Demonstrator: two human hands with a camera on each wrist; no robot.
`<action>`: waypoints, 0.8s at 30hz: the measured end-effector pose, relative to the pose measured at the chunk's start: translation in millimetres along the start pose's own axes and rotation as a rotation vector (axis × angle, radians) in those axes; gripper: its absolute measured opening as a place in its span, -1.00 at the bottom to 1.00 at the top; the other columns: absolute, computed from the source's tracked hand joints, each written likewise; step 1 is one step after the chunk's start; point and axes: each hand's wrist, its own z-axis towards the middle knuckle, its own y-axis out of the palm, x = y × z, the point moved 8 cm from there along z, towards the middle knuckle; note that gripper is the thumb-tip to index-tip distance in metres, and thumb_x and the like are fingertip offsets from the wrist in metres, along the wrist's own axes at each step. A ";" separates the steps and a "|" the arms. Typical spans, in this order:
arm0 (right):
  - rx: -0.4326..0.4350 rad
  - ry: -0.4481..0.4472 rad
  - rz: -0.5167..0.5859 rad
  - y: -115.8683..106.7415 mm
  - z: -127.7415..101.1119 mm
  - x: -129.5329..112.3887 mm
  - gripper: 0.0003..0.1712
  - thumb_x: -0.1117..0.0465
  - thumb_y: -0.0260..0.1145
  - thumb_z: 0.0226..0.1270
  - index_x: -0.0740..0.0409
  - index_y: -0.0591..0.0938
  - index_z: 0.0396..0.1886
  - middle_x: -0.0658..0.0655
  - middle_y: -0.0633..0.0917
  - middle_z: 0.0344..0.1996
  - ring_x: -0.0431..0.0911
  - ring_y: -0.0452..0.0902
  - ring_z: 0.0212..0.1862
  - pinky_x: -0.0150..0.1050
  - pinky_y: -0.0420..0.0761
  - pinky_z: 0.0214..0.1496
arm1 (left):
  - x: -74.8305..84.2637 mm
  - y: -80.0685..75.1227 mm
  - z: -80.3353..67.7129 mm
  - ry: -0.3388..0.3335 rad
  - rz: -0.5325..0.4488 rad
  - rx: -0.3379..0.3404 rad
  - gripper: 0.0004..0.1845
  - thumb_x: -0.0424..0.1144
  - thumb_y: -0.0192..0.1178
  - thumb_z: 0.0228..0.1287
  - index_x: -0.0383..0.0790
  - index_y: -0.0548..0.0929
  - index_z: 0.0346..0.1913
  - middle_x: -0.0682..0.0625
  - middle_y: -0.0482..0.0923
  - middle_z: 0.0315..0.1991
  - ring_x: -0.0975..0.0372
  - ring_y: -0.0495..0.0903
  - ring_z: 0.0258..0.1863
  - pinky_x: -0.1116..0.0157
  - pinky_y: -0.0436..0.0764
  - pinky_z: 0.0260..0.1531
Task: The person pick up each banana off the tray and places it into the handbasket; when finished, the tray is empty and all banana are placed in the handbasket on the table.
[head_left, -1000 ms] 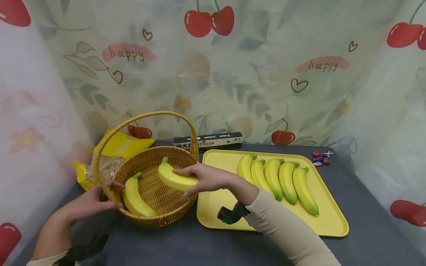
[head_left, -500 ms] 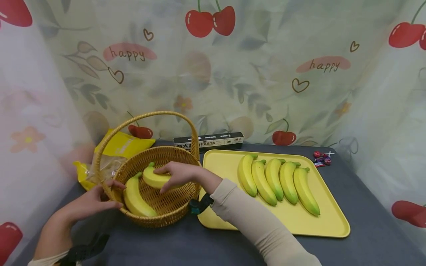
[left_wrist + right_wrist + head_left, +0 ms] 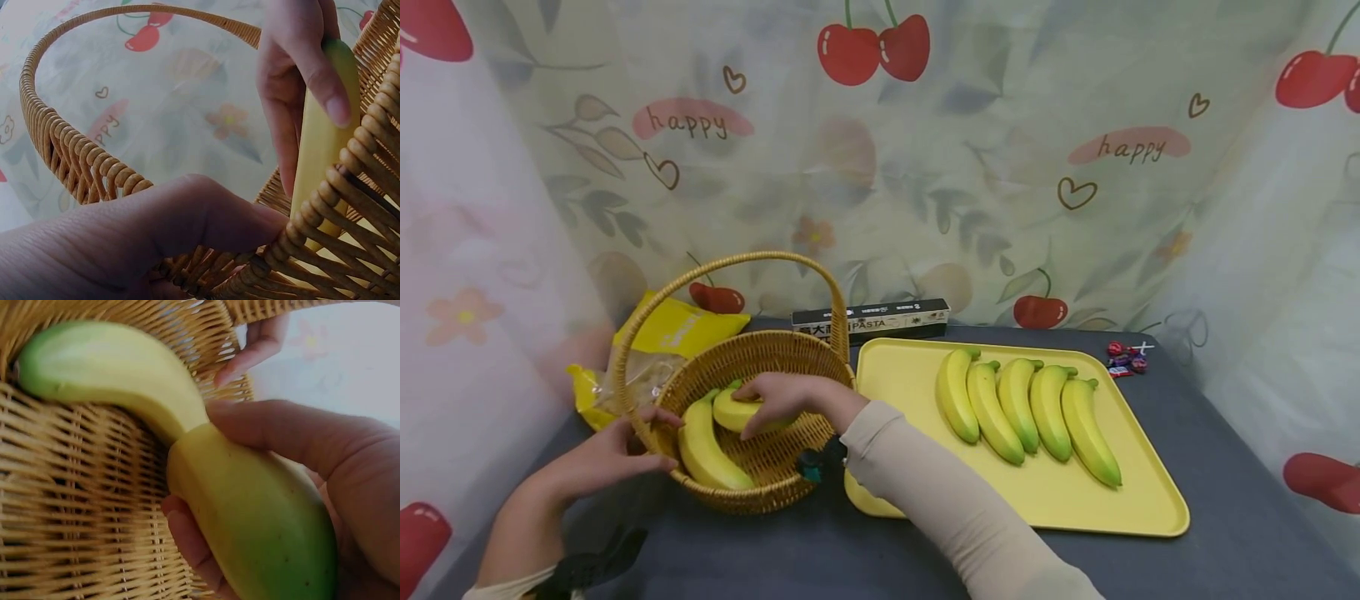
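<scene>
Right hand [image 3: 778, 398] is down inside the wicker basket [image 3: 775, 487], fingers and thumb wrapped round a yellow banana [image 3: 733, 411] w/ a green tip; that banana sits just beside, prob. touching, a second banana [image 3: 703, 446] lying in the basket. Left hand [image 3: 598, 454] grips the basket's near-left rim, thumb over the weave. Basket stands on the grey table [image 3: 1240, 517], just left of a yellow tray [image 3: 910, 383] w/ five bananas [image 3: 1026, 412] in a row. Pasta box [image 3: 880, 317] and yellow bag [image 3: 673, 327] behind.
</scene>
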 end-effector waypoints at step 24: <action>-0.077 0.132 0.173 23.3 9.4 7.9 -0.13 0.38 0.32 0.16 0.07 0.16 0.44 0.15 0.30 0.37 -0.19 0.38 0.17 -0.41 0.56 -0.17 | 0.1 -1.4 -0.3 0.003 0.012 0.012 -0.52 -0.33 0.13 0.28 -0.54 0.29 0.17 -0.40 0.35 0.06 0.45 0.50 -0.27 0.38 0.53 -0.33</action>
